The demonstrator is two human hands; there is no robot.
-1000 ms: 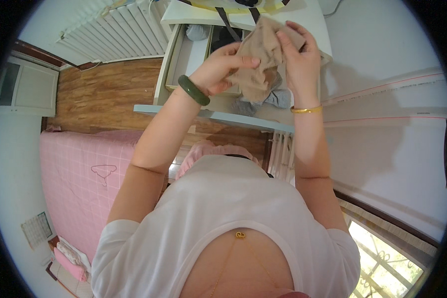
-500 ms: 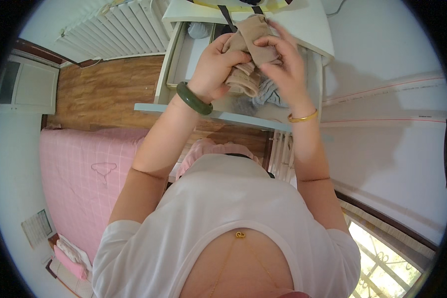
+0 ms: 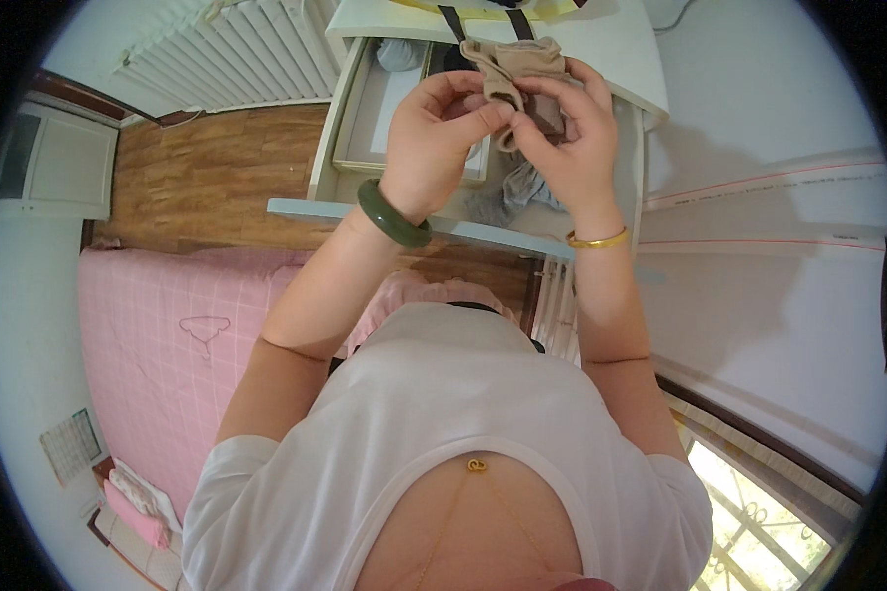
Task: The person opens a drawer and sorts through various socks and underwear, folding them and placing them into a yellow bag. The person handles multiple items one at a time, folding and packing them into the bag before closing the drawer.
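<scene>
My left hand (image 3: pixel 432 140) and my right hand (image 3: pixel 574 140) meet above a pulled-out white drawer (image 3: pixel 319 182). Between them they hold a pair of beige socks (image 3: pixel 528 61), folded together. My left thumb and fingers pinch a rolled cuff near the middle. The right thumb presses at the same cuff while its fingers wrap round the other side of the bundle. A darker brownish part shows under the right fingers. Grey crumpled cloth (image 3: pixel 530 185) lies in the drawer below my hands.
Inside the drawer's left side sits a shallow tray (image 3: pixel 365 138) with a light grey rolled item (image 3: pixel 397 54). On the white cabinet top (image 3: pixel 621 49) stands something yellow-edged with dark straps (image 3: pixel 452 22). A pink-covered bed (image 3: pixel 168 335) with a hanger (image 3: pixel 205 329) is at left.
The socks have been turned and gathered, with a cuff now facing me. My right hand has closed in beside my left, and both thumbs have come together at the cuff.
</scene>
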